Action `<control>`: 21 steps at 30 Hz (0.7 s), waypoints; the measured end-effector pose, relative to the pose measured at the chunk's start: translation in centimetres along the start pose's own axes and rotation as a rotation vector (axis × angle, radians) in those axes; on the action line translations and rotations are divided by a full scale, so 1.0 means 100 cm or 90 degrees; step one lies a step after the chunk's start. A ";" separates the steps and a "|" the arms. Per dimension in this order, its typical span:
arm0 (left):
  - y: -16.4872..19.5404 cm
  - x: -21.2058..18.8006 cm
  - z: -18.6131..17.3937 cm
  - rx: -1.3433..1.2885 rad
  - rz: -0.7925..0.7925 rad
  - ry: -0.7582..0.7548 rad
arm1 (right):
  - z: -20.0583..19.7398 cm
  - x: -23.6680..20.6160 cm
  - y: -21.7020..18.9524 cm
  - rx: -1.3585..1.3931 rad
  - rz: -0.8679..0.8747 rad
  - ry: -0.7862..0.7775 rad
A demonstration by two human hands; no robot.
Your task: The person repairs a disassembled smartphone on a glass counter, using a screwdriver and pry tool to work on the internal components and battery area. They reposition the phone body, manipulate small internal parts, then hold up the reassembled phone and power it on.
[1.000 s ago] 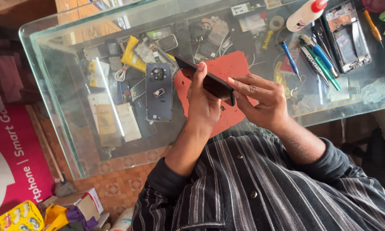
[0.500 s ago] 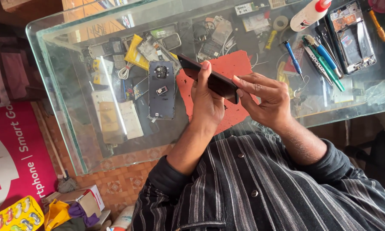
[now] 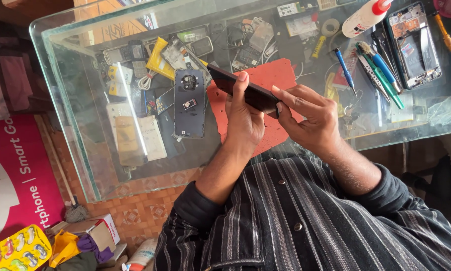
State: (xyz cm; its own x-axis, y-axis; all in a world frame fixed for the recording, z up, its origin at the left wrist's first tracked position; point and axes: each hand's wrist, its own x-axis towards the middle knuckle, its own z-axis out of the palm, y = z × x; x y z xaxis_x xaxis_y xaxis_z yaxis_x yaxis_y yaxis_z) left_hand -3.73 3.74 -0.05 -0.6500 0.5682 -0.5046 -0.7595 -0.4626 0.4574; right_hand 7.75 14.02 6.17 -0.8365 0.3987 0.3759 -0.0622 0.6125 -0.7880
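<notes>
Two hands hold one black smartphone (image 3: 243, 90) edge-on above the red mat (image 3: 275, 75) on the glass table (image 3: 85, 165). The left hand (image 3: 243, 118) wraps it, fingers curled, thumb up its side; the right hand (image 3: 311, 115) pinches its lower end with bent fingers. Since half a second ago the grip is unchanged, with only the view shifting slightly. The phone's screen faces away, unseen. A dark phone back cover (image 3: 189, 103) lies just beside.

surface (image 3: 85, 165): made of glass | laid on it: red mat (image 3: 275, 80), phone back (image 3: 189, 103), screwdrivers (image 3: 381, 68), glue bottle (image 3: 366, 15)
</notes>
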 end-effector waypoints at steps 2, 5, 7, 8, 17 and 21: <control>0.001 -0.001 0.001 0.001 0.005 -0.013 | -0.001 0.001 0.000 0.014 -0.016 -0.009; 0.002 -0.003 0.003 -0.006 0.000 -0.010 | -0.003 0.001 -0.001 0.028 -0.026 -0.015; 0.003 -0.004 0.004 -0.009 0.003 -0.012 | -0.004 0.001 -0.002 0.035 -0.025 -0.016; 0.004 -0.004 0.004 -0.008 0.008 -0.019 | -0.004 0.001 -0.003 0.036 -0.022 -0.016; -0.001 -0.006 0.003 -0.004 0.054 -0.040 | 0.001 0.001 -0.006 -0.045 -0.012 0.040; -0.003 -0.006 0.003 0.009 0.067 -0.023 | 0.000 0.000 -0.006 -0.063 -0.009 0.053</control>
State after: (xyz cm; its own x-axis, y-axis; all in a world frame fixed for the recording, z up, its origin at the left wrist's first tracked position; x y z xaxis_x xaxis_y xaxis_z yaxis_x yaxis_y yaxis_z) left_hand -3.11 3.74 0.33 -0.7243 0.5413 -0.4271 -0.6868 -0.5110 0.5170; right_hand 7.78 13.67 6.64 -0.7875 0.4420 0.4294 -0.0169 0.6810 -0.7321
